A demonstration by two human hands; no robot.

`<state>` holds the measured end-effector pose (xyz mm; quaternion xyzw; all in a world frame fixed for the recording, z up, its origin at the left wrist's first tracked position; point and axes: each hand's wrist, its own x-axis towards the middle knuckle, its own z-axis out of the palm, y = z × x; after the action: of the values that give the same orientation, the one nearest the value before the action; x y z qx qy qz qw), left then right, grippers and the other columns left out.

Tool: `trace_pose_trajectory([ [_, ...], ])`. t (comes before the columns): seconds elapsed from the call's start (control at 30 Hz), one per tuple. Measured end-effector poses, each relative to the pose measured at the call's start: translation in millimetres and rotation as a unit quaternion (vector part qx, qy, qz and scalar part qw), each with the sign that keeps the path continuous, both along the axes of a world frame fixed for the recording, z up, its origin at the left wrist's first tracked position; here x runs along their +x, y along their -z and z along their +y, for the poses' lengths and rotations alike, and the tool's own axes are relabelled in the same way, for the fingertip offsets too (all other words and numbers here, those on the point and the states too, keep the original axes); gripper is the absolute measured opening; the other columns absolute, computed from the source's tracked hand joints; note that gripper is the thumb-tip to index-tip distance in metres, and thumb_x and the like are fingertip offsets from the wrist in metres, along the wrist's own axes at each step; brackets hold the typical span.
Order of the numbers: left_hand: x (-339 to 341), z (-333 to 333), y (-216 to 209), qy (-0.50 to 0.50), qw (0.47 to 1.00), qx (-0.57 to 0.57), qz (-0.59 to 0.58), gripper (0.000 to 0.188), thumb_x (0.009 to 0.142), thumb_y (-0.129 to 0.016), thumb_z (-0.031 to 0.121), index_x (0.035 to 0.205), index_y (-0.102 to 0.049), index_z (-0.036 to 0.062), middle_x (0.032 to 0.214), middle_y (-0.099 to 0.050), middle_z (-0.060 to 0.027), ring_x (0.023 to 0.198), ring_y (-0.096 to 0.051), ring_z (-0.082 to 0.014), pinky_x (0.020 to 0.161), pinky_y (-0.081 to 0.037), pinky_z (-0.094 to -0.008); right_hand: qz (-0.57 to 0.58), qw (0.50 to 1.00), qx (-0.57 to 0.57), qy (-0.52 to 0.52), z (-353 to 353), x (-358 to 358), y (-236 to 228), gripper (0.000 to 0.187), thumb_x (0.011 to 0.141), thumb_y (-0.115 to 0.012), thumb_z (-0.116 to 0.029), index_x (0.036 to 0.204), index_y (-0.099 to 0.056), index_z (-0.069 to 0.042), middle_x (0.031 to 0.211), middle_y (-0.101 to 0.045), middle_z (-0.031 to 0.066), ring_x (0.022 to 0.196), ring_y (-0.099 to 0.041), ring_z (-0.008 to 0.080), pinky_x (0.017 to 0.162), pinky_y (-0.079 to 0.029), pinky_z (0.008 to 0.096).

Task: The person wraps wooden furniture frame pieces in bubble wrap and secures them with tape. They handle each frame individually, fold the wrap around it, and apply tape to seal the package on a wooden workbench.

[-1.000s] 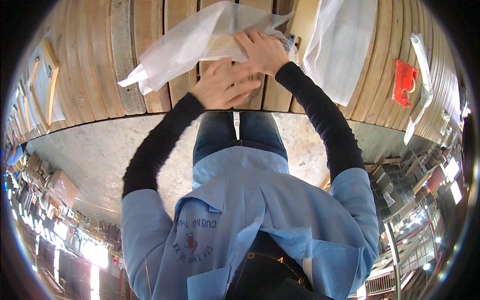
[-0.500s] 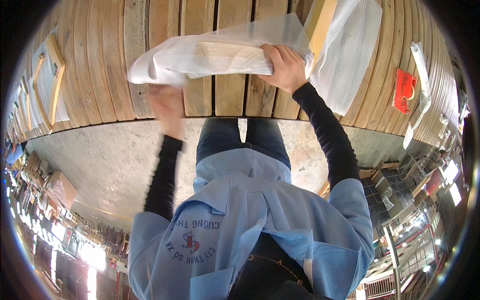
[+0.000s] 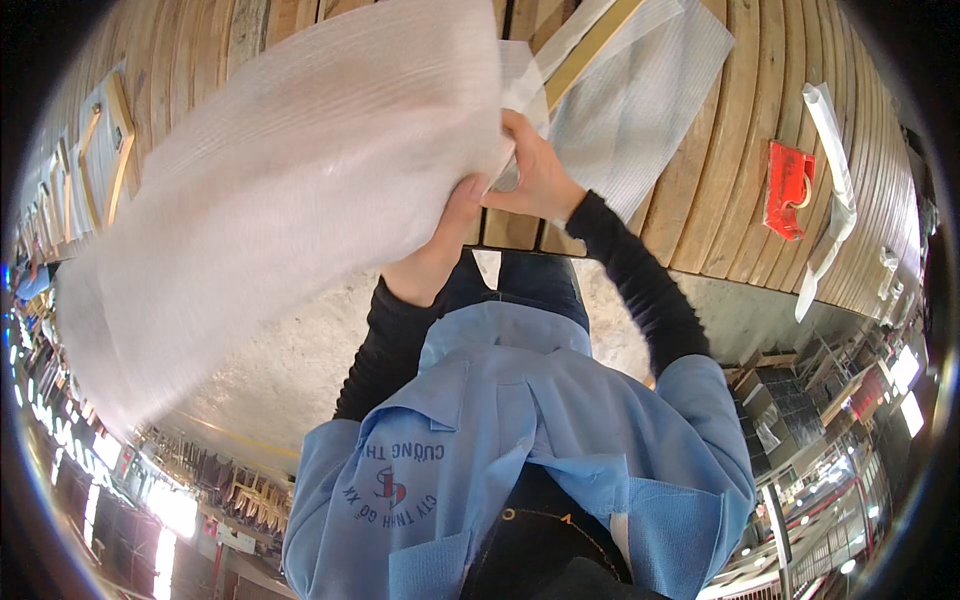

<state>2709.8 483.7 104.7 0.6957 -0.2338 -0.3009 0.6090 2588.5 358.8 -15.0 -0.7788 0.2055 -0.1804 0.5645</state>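
A large sheet of white foam wrap (image 3: 290, 180) spreads from my hands out to the left, past the table's near edge. My left hand (image 3: 445, 240) pinches the right end of the sheet, thumb on top, most of its fingers hidden beneath. Close beside it, my right hand (image 3: 542, 170) is closed on the same end, thumb and fingers curled round the edge. Whatever the wrap may cover there is hidden. Just beyond my right hand, a light wooden bar (image 3: 592, 58) lies on another foam sheet (image 3: 650, 110).
The slatted wooden table (image 3: 700, 170) curves across the far side. On its right lie a red tape dispenser (image 3: 788, 190) and a long crumpled white strip (image 3: 835, 180). Wooden frames (image 3: 122, 140) rest on foam at the far left.
The foam wrap, bunched around a pale wooden piece before, is now spread wide toward the left and nearer me. My left hand has moved right, beside my right hand, which shifted slightly left and nearer.
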Motion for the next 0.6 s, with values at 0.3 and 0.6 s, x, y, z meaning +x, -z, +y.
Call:
trace_pose_trajectory([
  [0.3,-55.7,6.3,-8.0,0.220,0.933,0.185,-0.217,0.045,0.080,-0.086,0.004,0.120,-0.067,-0.0042,0.112,-0.071,-0.0128,0.101,-0.067,-0.0213,0.092,-0.054,-0.0337,0.149,0.719,0.144,-0.664,-116.6,55.6,-14.0,0.100,0.066,-0.098,-0.023,0.148,-0.045,-0.003,0.141,-0.058,0.0086,0.128,-0.052,0.0197,0.110,-0.040,0.0337],
  [0.6,-57.4,15.7,32.6,-0.040,0.988,0.122,-0.081,0.051,0.078,-0.087,0.003,0.123,-0.065,-0.0039,0.117,-0.069,-0.0132,0.106,-0.066,-0.0221,0.097,-0.052,-0.0359,0.258,0.594,0.341,-0.682,-79.1,123.4,88.4,0.058,0.090,-0.074,-0.040,0.135,-0.063,-0.005,0.117,-0.068,0.0018,0.107,-0.060,0.0135,0.095,-0.048,0.0304],
])
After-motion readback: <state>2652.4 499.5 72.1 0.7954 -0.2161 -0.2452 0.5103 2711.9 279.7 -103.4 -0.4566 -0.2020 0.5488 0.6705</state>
